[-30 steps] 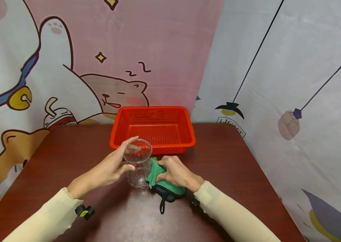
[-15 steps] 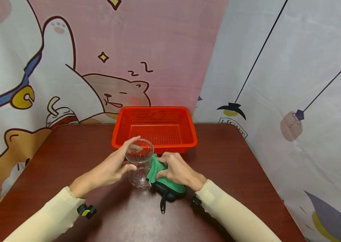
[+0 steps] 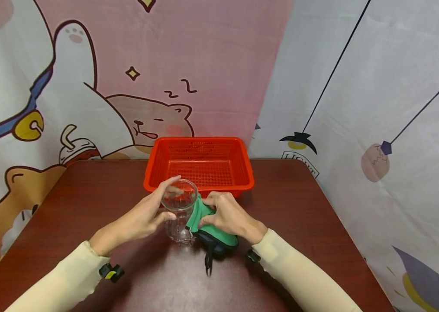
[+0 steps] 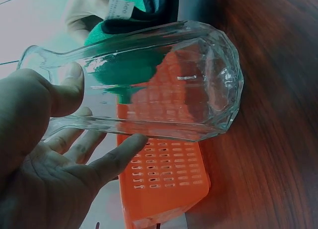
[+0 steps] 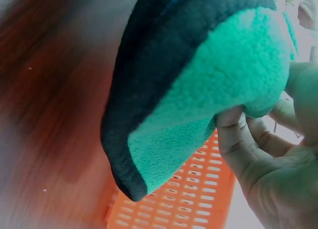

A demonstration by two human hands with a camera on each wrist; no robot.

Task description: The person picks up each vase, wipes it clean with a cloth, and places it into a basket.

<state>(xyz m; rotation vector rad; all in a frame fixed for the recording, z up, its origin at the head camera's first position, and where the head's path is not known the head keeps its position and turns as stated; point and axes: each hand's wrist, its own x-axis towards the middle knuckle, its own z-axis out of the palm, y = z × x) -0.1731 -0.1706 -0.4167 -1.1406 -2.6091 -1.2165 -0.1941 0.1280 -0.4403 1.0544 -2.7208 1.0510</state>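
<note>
A clear glass vase (image 3: 179,227) with a flared rim and faceted base stands upright near the table's middle. My left hand (image 3: 141,220) holds it around the neck, thumb in front and fingers behind. In the left wrist view the vase (image 4: 169,95) lies across the picture, its base over the wood. My right hand (image 3: 230,216) pinches a green towel cloth (image 3: 221,235) with dark edging and a hanging loop. One folded edge of the cloth is up against the vase's right side. In the right wrist view the cloth (image 5: 238,70) hides part of the fingertips.
Just behind the vase sits a red-orange plastic basket (image 3: 225,189) with perforated walls. The dark wooden table (image 3: 293,199) ends at a cartoon-printed curtain (image 3: 223,78) at the back and sides. Small black devices are strapped at both wrists.
My right hand has moved slightly up and away from me, drawing the cloth up along the vase's side. The left hand keeps its hold and the vase stays in place.
</note>
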